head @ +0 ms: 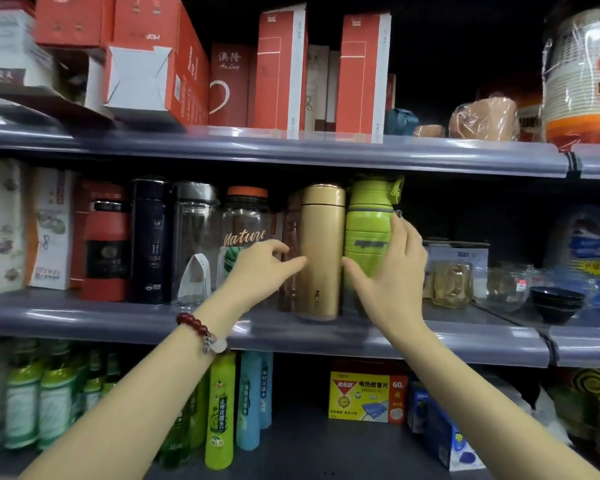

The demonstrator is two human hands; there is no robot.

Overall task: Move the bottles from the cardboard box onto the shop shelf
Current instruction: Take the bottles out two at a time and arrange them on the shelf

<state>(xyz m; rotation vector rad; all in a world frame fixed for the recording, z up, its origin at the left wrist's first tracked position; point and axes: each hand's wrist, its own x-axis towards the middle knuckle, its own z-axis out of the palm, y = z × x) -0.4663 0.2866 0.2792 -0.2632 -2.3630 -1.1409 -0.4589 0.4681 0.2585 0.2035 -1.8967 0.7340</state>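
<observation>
On the middle shelf (118, 320) a row of bottles stands upright: a red one, a dark blue one (149, 237), a clear one with a steel cap, a clear "Nature" bottle (245, 220), a gold flask (321, 247) and a green bottle (368, 223). My right hand (392, 275) wraps around the green bottle, thumb at its front, fingers on its right side. My left hand (260, 268) is beside the gold flask, its fingertips touching the flask's left side, fingers loosely curled. The cardboard box is out of view.
Red and white boxes (281, 67) fill the top shelf. Right of the green bottle stand glass cups (451, 282), glass bowls and black bowls (555, 303). The bottom shelf holds green and blue bottles (220, 410) and a yellow mosquito-mat box (364, 393).
</observation>
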